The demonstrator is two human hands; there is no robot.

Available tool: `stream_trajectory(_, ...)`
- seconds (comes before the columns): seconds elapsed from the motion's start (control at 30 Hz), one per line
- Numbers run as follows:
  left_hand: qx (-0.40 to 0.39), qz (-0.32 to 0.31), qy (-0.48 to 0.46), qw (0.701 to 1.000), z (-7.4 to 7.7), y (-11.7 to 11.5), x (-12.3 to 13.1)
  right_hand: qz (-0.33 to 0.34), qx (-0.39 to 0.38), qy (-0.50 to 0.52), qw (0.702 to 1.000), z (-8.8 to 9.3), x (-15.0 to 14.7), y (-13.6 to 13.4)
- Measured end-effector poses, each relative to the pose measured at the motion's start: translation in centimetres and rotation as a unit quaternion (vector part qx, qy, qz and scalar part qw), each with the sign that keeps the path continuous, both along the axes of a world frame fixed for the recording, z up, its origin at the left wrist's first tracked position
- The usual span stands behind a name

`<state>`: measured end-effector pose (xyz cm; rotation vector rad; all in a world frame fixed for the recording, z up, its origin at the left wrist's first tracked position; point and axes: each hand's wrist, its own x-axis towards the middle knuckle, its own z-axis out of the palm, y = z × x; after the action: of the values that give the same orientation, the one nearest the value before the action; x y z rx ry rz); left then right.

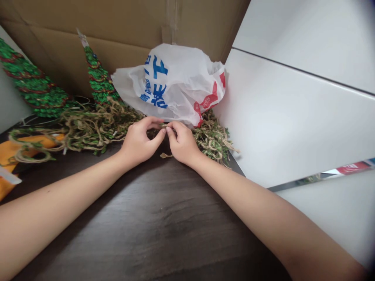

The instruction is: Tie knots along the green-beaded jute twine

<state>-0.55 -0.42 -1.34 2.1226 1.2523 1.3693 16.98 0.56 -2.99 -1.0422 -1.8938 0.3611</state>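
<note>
My left hand (139, 140) and my right hand (182, 142) meet at the middle of a dark wooden table (152, 226). Both pinch the same strand of jute twine with small green leaves (164, 126), fingertips almost touching. A short loose end of twine (165, 155) lies on the table just under my right hand. The strand belongs to a tangled heap of leafy twine (90, 127) spreading left, with another clump (212, 138) to the right of my hands.
A crumpled white plastic bag (172, 84) with blue and red print lies behind my hands. Two green sequin cone trees (32, 84) (98, 76) lean against a cardboard box wall (123, 27). White panels (293, 117) close off the right. An orange object (8, 150) lies at left.
</note>
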Motion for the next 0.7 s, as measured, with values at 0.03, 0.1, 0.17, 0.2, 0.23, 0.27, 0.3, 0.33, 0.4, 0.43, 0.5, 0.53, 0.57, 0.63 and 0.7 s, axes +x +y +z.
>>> stream_trajectory(0.03, -0.002, -0.002, -0.008, 1.0, -0.09, 0.05, -0.02, -0.002, 0.0, -0.009, 1.0, -0.01, -0.03, -0.05)
stream_trajectory(0.1, 0.003, 0.006, -0.015, 1.0, -0.23, 0.21, -0.07, -0.007, 0.002, -0.024, 1.0, -0.04, -0.09, -0.14)
stream_trajectory(0.17, 0.012, 0.019, -0.006, 1.0, -0.29, 0.39, -0.14, -0.013, 0.004, -0.034, 0.999, -0.09, -0.15, -0.26)
stream_trajectory(0.2, 0.018, 0.025, 0.004, 1.0, -0.28, 0.48, -0.18, -0.015, 0.005, -0.04, 0.999, -0.11, -0.18, -0.33)
stream_trajectory(0.23, 0.021, 0.029, 0.014, 0.999, -0.24, 0.56, -0.21, -0.014, 0.005, -0.046, 0.999, -0.12, -0.21, -0.4)
stream_trajectory(0.27, 0.021, 0.032, 0.024, 0.999, -0.19, 0.62, -0.24, -0.012, 0.005, -0.052, 0.999, -0.13, -0.23, -0.46)
stream_trajectory(0.3, 0.02, 0.033, 0.032, 0.999, -0.12, 0.67, -0.25, -0.01, 0.005, -0.057, 0.998, -0.13, -0.24, -0.52)
stream_trajectory(0.33, 0.017, 0.033, 0.036, 0.999, -0.05, 0.7, -0.25, -0.009, 0.005, -0.06, 0.998, -0.13, -0.25, -0.57)
stream_trajectory(0.4, 0.007, 0.034, 0.036, 0.999, 0.05, 0.7, -0.23, -0.01, 0.004, -0.064, 0.998, -0.09, -0.25, -0.62)
stream_trajectory(0.43, 0.004, 0.035, 0.032, 0.999, 0.07, 0.67, -0.22, -0.01, 0.004, -0.066, 0.998, -0.06, -0.25, -0.63)
stream_trajectory(0.5, -0.002, 0.035, 0.022, 0.999, 0.06, 0.59, -0.18, -0.013, 0.002, -0.07, 0.997, 0.02, -0.25, -0.66)
stream_trajectory(0.53, -0.001, 0.037, 0.016, 0.999, 0.02, 0.56, -0.16, -0.015, 0.001, -0.073, 0.997, 0.07, -0.25, -0.67)
stream_trajectory(0.57, 0.001, 0.038, 0.012, 0.999, -0.01, 0.54, -0.15, -0.018, -0.001, -0.075, 0.997, 0.11, -0.27, -0.7)
stream_trajectory(0.63, 0.004, 0.04, 0.014, 0.999, -0.06, 0.55, -0.14, -0.024, -0.004, -0.081, 0.996, 0.19, -0.31, -0.78)
stream_trajectory(0.7, -0.001, 0.038, 0.024, 0.999, -0.08, 0.63, -0.17, -0.027, -0.009, -0.085, 0.996, 0.23, -0.35, -0.87)
